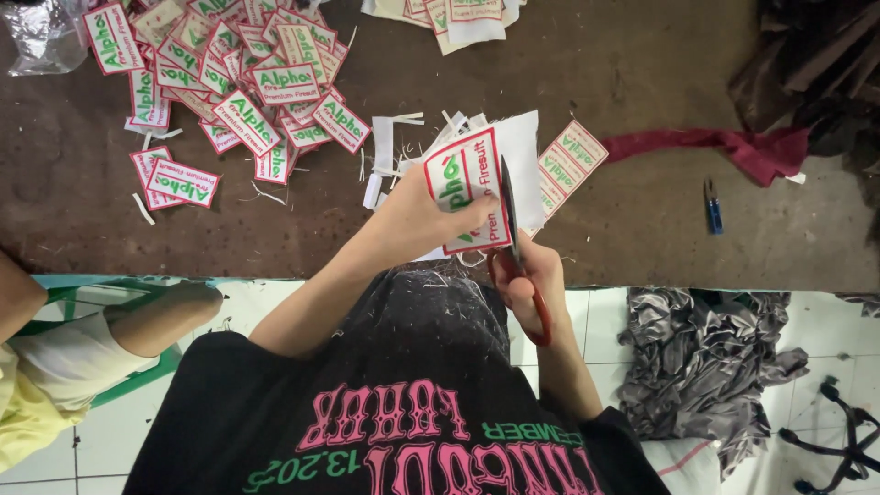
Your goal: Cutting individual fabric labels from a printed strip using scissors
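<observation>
From the head view, we saw our left hand pinching a white label with a red border between thumb and fingers, holding it up just above the near edge of the brown surface. Its long axis ran roughly upright in the frame, tilted slightly. Our right hand was closed through the red handles of the scissors, whose dark blade ran alongside the label's right edge, touching or nearly so. The label lay directly between both hands, the left one bearing it. A heap of cut labels lay to the far left, a strip of uncut labels just beyond the blade, and a small blue snipper well apart on the right.
</observation>
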